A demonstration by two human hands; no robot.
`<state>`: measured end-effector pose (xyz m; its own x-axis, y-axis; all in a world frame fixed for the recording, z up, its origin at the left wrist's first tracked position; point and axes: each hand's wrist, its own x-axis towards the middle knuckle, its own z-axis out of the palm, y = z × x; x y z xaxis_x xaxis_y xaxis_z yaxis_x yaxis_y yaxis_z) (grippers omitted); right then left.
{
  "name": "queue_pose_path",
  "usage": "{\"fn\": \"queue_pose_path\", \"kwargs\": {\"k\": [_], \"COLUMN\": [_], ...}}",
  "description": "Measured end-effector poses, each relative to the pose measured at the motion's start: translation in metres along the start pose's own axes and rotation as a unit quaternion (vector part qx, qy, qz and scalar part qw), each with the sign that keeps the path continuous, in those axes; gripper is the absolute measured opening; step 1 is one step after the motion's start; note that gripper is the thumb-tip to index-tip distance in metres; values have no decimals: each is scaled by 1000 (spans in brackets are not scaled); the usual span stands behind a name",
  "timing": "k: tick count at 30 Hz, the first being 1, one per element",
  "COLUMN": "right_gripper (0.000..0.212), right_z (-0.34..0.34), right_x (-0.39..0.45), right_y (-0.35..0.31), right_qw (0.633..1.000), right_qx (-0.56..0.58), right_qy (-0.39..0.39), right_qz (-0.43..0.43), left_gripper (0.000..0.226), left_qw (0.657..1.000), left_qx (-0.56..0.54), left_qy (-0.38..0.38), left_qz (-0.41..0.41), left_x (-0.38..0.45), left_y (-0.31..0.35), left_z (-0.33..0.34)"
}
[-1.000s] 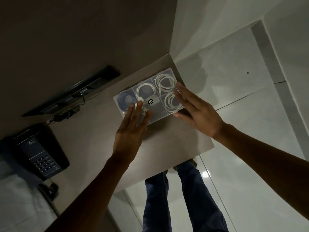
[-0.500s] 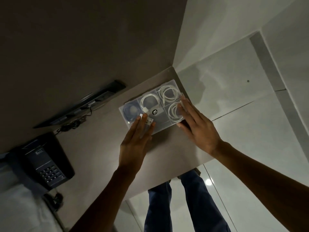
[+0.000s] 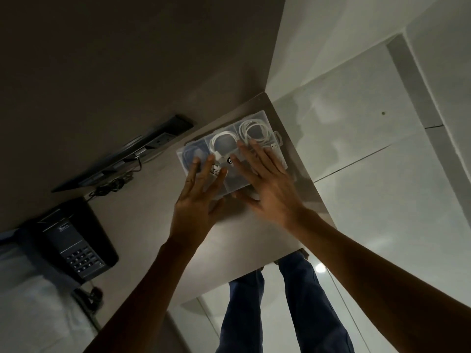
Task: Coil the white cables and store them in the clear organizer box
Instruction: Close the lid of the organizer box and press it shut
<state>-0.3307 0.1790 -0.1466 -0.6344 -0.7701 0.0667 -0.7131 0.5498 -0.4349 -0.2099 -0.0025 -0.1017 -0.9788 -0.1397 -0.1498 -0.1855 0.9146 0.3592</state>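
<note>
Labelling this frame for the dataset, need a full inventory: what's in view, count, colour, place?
clear plastic organizer box: 1, transparent, lid shut, far right corner of desk.
coiled white cables: at least 2 coils show, white, in the box's far compartments; more may lie under the hands.
dark coil: 1, dark, in the box's left compartment; blurred.
pale wooden desk: 1, light brown, against the wall.
black desk telephone: 1, black, left edge of desk.
black power strip: 1, black, along the wall.
left hand: flat, fingers spread on the lid.
right hand: flat on the lid.
blue trouser legs: 2, below the desk edge.
</note>
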Motion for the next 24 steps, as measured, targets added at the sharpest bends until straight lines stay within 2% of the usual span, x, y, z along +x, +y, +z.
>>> {"fn": "queue_pose_path", "kwargs": {"k": [3,6,10,13,20,24], "right_gripper": [79,77,76,76,71,68], "right_z": [0,4,9,10,12,17], "right_x": [1,1,3,1,1,0], "right_y": [8,14,18,19,20,25], "right_qw": [1000,999,998,997,999,998], "right_qx": [-7,-23,-36,-51,-28,-28], "right_qy": [-4,-8,-9,-17,-17,-3], "right_qz": [-16,-33,-40,-48,-41,-61], "left_gripper": [62,63,61,57,60,54], "left_qw": [1000,997,997,995,989,985], "left_qx": [-13,59,66,75,109,129], "left_qy": [22,25,17,39,83,89], "left_qz": [18,30,40,45,60,68], "left_x": [1,1,-4,-10,-14,-17], "left_y": [-9,-13,-14,-17,-16,-15], "left_z": [-2,3,17,27,39,46]}}
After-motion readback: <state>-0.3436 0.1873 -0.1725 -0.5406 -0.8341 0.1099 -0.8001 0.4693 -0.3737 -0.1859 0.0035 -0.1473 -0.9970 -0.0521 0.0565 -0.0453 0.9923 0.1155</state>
